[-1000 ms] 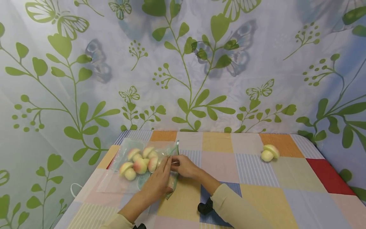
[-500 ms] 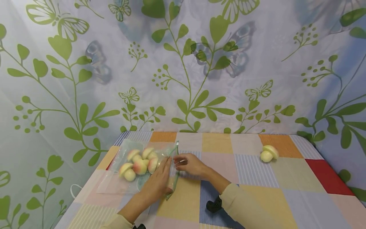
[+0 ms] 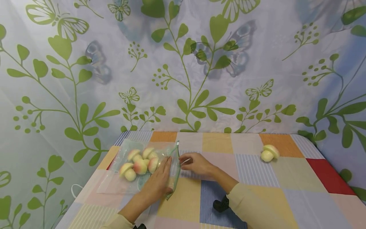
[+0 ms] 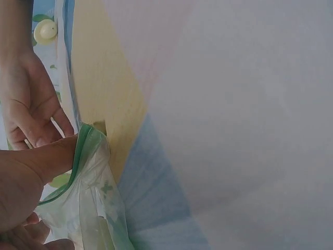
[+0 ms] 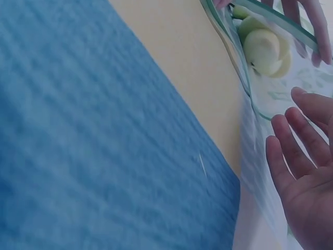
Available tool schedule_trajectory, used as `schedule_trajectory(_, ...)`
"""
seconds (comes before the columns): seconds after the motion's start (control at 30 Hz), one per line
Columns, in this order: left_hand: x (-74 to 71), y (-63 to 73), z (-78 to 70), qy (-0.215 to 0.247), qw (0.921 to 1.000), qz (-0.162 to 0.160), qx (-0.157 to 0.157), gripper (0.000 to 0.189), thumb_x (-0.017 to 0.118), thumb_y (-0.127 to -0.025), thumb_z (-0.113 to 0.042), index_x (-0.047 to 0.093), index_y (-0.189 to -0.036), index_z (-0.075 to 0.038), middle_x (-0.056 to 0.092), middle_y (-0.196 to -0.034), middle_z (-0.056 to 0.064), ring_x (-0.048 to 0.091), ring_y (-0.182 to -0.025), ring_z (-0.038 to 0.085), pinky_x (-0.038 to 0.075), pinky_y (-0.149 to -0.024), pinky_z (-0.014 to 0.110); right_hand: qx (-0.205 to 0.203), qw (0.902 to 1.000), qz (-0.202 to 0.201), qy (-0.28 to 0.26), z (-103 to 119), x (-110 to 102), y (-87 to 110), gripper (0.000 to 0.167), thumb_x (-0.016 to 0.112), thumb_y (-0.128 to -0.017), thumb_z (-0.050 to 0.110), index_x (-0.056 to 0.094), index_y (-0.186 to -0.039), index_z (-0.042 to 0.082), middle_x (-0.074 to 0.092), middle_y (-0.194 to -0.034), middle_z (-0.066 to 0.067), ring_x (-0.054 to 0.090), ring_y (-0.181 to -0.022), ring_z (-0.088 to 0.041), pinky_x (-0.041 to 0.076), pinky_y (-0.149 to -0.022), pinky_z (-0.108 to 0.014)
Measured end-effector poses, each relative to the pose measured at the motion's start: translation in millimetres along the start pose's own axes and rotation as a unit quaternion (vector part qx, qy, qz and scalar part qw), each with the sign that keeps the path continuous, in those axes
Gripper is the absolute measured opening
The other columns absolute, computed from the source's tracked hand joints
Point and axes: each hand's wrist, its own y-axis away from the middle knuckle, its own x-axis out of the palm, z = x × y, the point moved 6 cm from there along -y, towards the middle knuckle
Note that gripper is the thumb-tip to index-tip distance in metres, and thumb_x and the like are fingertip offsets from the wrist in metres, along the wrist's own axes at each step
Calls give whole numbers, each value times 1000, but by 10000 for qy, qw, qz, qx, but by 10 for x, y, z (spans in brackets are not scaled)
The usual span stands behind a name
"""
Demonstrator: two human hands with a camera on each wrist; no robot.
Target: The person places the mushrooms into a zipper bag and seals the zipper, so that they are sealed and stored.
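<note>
Head view: the bag, clear with a green zip edge, lies on the left of the patchwork surface, with a cluster of mushrooms in it. The left hand lies across the bag near its mouth, four fingers long and close together. The right hand is just beside the green edge, fingers slightly bent and holding nothing that shows. Well apart, at the right, sits a lone mushroom. A leaf-patterned backdrop hangs behind.

Left wrist view: the left hand grips the bag at its mouth, one digit stretched along the green rim, others bent below; the right hand is behind, palm turned inward.

Right wrist view: the right hand's fingers are spread, free of any thing. The bag's mouth gapes, a mushroom near it, the left hand's fingers across the upper strip.
</note>
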Motion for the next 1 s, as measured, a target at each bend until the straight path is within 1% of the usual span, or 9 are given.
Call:
schedule_trajectory(0.17,-15,11,-9,33,10000,-51,14,127,98,-68,-18,15,-160,10,25,-161,32,40,-142,42,44,-109,46,-70,9999,-110,44,17,-96,59,37,71,-98,4,65,-133,-4,68,-121,-16,68,-111,-31,58,-87,-37)
schedule_trajectory(0.27,-18,12,-12,-1,10000,-86,28,127,99,-67,-18,16,-160,10,27,-160,32,40,-141,42,44,-108,46,-102,9998,-131,112,28,-151,106,37,71,-97,3,65,-133,-4,68,-121,-18,68,-110,-33,58,-85,-39)
schedule_trajectory(0.4,-10,11,-8,-15,10000,-83,11,128,99,-67,-18,16,-160,10,27,-160,31,40,-142,42,45,-108,46,-128,9995,-164,254,31,-229,163,37,71,-97,2,64,-133,-5,68,-121,-21,69,-110,-33,58,-84,-37)
schedule_trajectory(0.6,3,18,4,68,9999,-105,-5,128,99,-66,-17,16,-160,10,27,-160,32,41,-141,43,44,-108,47,-122,9991,-226,340,-9,-368,240,37,72,-96,2,64,-131,-7,68,-120,-22,69,-110,-31,57,-86,-34)
schedule_trajectory(0.73,12,19,12,72,9999,-98,6,127,99,-67,-17,16,-159,11,27,-160,33,41,-141,44,45,-108,47,-145,9988,-313,356,-40,-473,293,37,72,-95,0,64,-131,-8,67,-119,-23,68,-111,-33,57,-88,-34)
schedule_trajectory(0.8,13,19,12,77,9999,-79,5,127,98,-67,-17,16,-159,11,26,-160,33,41,-141,44,44,-109,47,-152,9986,-334,371,-44,-515,324,37,72,-95,-1,63,-131,-9,67,-119,-24,68,-111,-33,56,-90,-35)
schedule_trajectory(1.0,-4,13,-4,2,9999,-120,-32,124,99,-67,-17,20,-158,11,30,-158,32,48,-135,43,49,-104,47,-263,9977,-384,488,-19,-619,411,37,72,-94,-2,63,-129,-11,66,-119,-27,68,-108,-36,55,-95,-41)
